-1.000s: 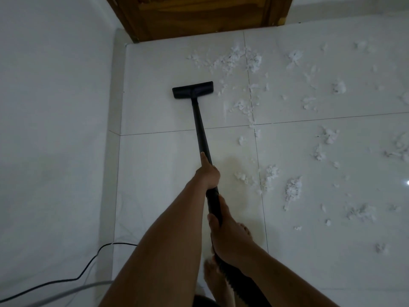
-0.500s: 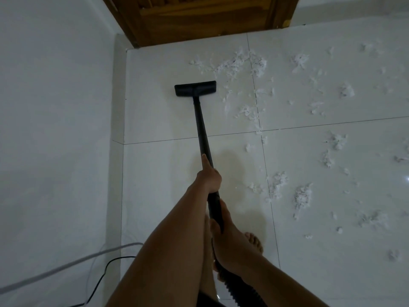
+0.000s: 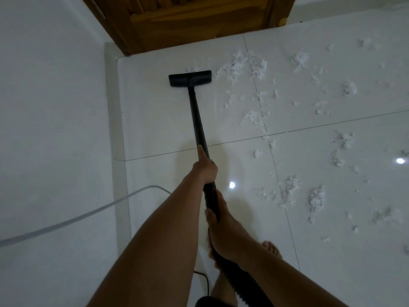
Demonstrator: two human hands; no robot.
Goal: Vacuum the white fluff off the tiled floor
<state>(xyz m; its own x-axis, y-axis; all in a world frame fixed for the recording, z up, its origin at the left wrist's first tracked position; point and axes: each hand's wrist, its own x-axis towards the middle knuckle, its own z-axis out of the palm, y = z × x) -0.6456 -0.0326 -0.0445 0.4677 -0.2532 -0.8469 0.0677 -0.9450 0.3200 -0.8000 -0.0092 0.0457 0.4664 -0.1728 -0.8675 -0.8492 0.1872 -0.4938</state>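
Observation:
A black vacuum wand (image 3: 195, 114) runs from my hands to a flat black floor head (image 3: 190, 78) resting on the white tiled floor (image 3: 155, 120) near the far left corner. My left hand (image 3: 205, 168) grips the wand partway up, index finger stretched along it. Lower down, my right hand (image 3: 223, 231) grips the wand where the ribbed black hose (image 3: 243, 282) starts. White fluff (image 3: 236, 65) lies in clumps just right of the head, with a little touching its far edge. More white fluff (image 3: 315, 199) is scattered over the tiles to the right.
A white wall (image 3: 51, 129) runs along the left. A brown wooden door (image 3: 188, 21) closes the far side. A pale cable (image 3: 77, 216) crosses the wall at lower left, and a thin black cord (image 3: 204, 282) lies by my bare foot (image 3: 271, 249).
The floor head has slid forward toward the door, up to the fluff at the far edge. Both hands kept their grip on the wand.

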